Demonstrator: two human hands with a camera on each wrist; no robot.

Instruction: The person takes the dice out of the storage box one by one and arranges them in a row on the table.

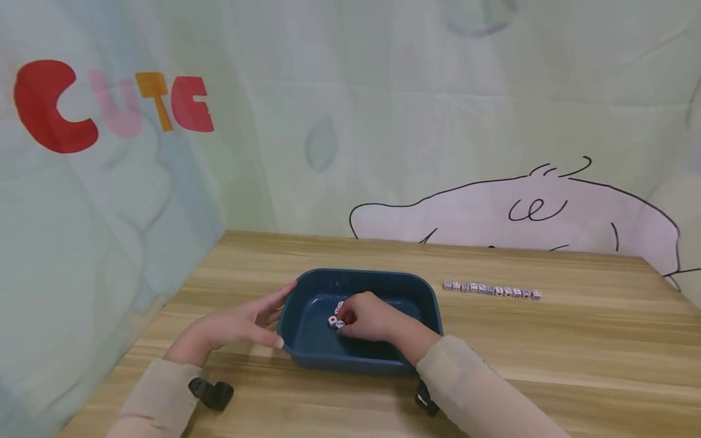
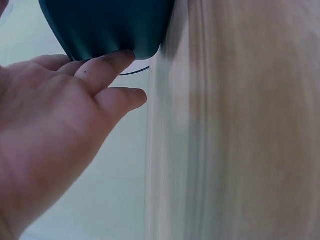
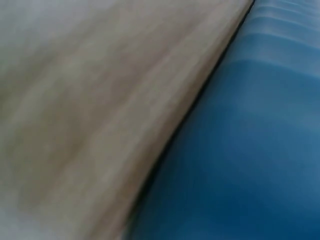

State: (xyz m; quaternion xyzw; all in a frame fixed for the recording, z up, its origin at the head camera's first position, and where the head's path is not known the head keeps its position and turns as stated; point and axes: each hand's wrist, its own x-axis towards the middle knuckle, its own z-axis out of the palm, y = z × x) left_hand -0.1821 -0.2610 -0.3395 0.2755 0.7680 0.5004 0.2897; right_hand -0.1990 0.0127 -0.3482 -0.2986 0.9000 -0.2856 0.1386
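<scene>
Blue tray: Here we have it, the deep tray (image 1: 356, 365) sitting flat on the table (image 1: 591, 353), right in front of us, its high walls likely keeping small things from rolling off.
Loose dice: Look at these, a few white dice (image 1: 332, 320) bunched together on the tray floor, left of its middle; fingers hide part of the cluster, so we give no count.
Right hand: And in it goes! The right hand (image 1: 369, 316) reaches over the tray's right side, fingertips down at the bunched dice.
Right grip: Fingers bent, thumb close beneath; we cannot tell whether a die is pinched there, and the right wrist view gives us only blurred blue wall and wood.
Left hand: Over on the other side, the left hand (image 1: 238, 325) rests against the tray's left end, probably to steady it.
Left grip: Fingers and thumb spread, laid along the outer wall, wrapped around nothing.
Dice row: Off to the right, well apart from the hands, a row of dice (image 1: 499, 291) runs across the table, set side by side, we'd judge, for neat order.
</scene>
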